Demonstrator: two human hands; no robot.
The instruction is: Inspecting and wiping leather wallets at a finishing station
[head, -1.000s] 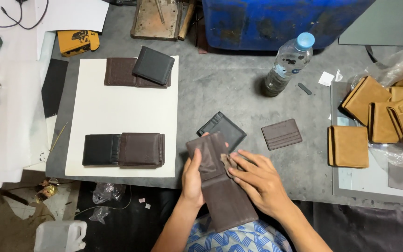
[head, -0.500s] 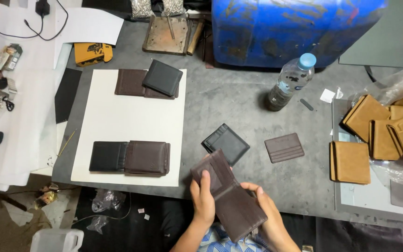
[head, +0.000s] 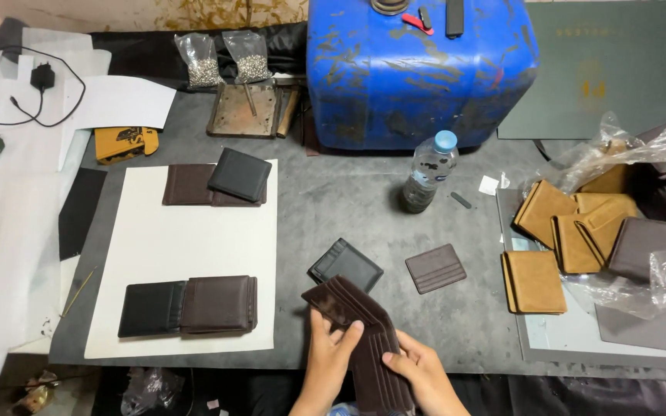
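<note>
Brown wallet [head: 360,331] lower end hidden behind both hands, frame-cropped.

Both hands hold an open dark brown wallet [head: 364,339] at table's near edge; left hand [head: 331,347] grips its left side, right hand [head: 419,371] its lower right; black wallet [head: 346,266] & brown card holder [head: 435,268] lie just beyond; water bottle [head: 428,171] stands further back.

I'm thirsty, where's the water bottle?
In the head view, the bottle stands upright on the grey table, right of centre, just in front of the big blue drum and behind the small brown card holder.
</note>
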